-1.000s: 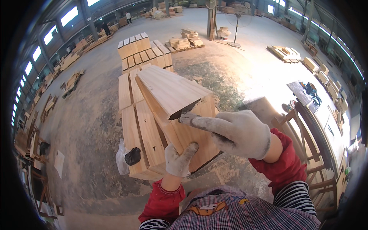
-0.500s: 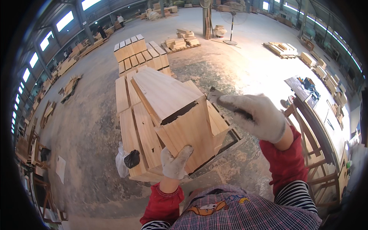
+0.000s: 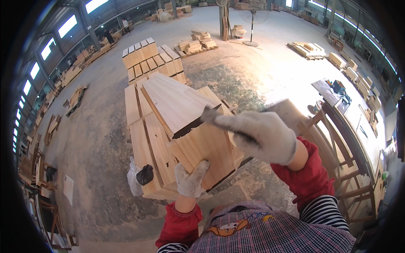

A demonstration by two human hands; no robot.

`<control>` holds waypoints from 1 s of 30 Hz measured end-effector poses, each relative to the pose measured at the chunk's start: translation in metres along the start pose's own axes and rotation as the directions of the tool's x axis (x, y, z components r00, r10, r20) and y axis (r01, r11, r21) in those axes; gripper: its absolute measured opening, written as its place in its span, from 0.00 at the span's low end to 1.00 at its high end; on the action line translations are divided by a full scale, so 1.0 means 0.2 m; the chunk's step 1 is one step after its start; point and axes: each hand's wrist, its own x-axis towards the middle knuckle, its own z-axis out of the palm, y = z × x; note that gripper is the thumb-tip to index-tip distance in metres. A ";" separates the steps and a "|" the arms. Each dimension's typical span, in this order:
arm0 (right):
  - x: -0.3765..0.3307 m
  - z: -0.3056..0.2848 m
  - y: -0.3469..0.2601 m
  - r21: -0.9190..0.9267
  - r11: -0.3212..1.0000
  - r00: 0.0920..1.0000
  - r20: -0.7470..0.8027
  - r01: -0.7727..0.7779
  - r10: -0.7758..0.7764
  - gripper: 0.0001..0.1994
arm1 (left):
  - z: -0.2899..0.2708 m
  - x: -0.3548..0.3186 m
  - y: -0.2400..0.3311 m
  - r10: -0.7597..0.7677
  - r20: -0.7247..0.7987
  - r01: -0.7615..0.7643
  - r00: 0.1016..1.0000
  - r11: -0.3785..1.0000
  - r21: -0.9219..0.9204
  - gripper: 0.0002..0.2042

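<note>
A long, tapered pale wooden box (image 3: 181, 99) lies across other boxes, its near end toward me. A ragged dark strip (image 3: 188, 128) runs along the top edge of that end. Gloved in white, my left hand (image 3: 190, 178) rests against the lower end face, thumb and fingers apart. My right hand (image 3: 270, 137), also in a white glove, reaches over the end's right side with its fingers bent together. A grey-dark tip at its fingers meets the strip's right end; whether that is a tool or stained glove cannot be made out.
More wooden boxes (image 3: 147, 143) lie beneath and to the left, with a black and clear plastic bag (image 3: 145, 175) at their side. Further stacked boxes (image 3: 154, 63) stand beyond. At right is a workbench (image 3: 371, 143) with a wooden frame (image 3: 331, 137); a standing fan (image 3: 252, 29) is far off.
My right hand has moved left and slightly down, bringing its fingertips from beside the box onto the dark edge strip. My left hand stays on the end face.
</note>
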 end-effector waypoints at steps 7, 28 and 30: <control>0.01 -0.04 -0.02 -0.257 0.966 0.993 0.118 0.016 0.015 0.28 | 0.05 0.00 0.01 0.007 -0.049 -0.011 0.999 0.998 -0.070 0.14; -0.13 0.07 -0.07 0.123 0.947 0.943 -0.119 -0.295 0.309 0.22 | 0.01 0.00 -0.02 0.062 0.008 -0.063 0.998 0.995 0.071 0.16; -0.14 0.07 -0.07 0.123 0.938 0.937 -0.095 -0.323 0.336 0.22 | 0.01 0.00 -0.01 0.047 0.001 -0.047 0.999 0.997 0.064 0.16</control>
